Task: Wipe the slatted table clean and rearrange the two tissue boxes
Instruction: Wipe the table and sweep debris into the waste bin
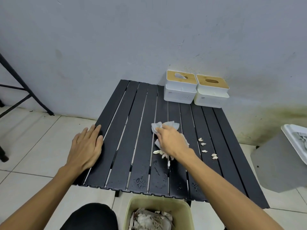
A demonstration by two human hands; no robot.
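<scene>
The black slatted table (132,130) fills the middle of the view. My right hand (172,141) presses a crumpled white tissue (166,126) flat on its centre. Pale crumbs lie just under that hand (162,153), and more crumbs are scattered to its right (207,150). Water drops (141,180) sit near the front edge. My left hand (86,146) rests flat, fingers straight, on the table's left edge. Two white tissue boxes with wooden lids stand side by side at the far right corner: the left box (180,90) shows a tissue in its slot, the right box (211,94) beside it.
A pale green waste bin (187,213) holding used tissues stands below the table's front edge, next to my dark knee (93,216). A grey block (279,163) with a white tray (295,138) is at the right. Black stand legs (25,95) rise at the left.
</scene>
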